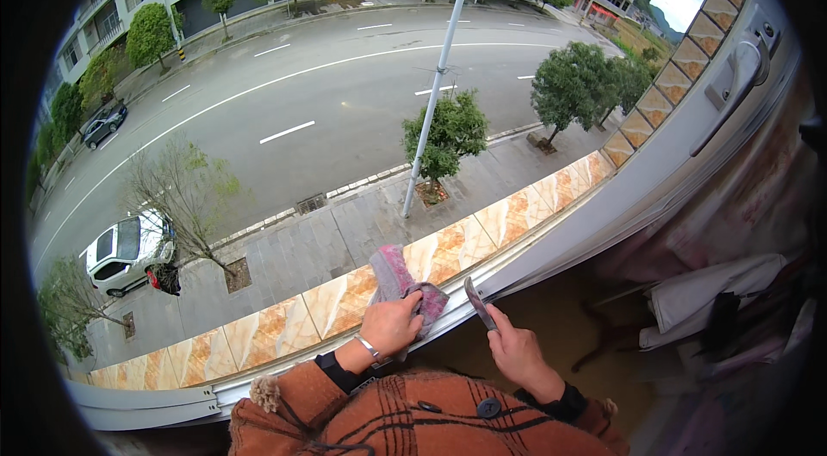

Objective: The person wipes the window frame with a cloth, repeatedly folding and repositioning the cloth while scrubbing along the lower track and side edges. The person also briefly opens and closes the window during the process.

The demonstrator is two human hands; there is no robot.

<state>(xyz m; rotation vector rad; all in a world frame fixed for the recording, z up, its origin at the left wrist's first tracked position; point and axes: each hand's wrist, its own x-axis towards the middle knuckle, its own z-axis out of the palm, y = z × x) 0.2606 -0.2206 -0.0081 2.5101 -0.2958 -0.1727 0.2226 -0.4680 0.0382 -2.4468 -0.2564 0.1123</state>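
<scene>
My left hand, with a metal bangle at the wrist, grips a grey and pink cloth that lies over the window's sliding track and the marbled tile ledge outside it. To its right, my right hand holds a curved, flat metal blade or tool by its lower end. The blade points up toward the track, near the corner of the white frame; whether it touches the frame I cannot tell. Its handle is hidden in my fingers.
A white window frame with a lever handle rises at the right. Beyond the ledge, far below, are a paved sidewalk, a road, trees, a lamp pole and a white car. Indoors at right lies a pale folded cloth.
</scene>
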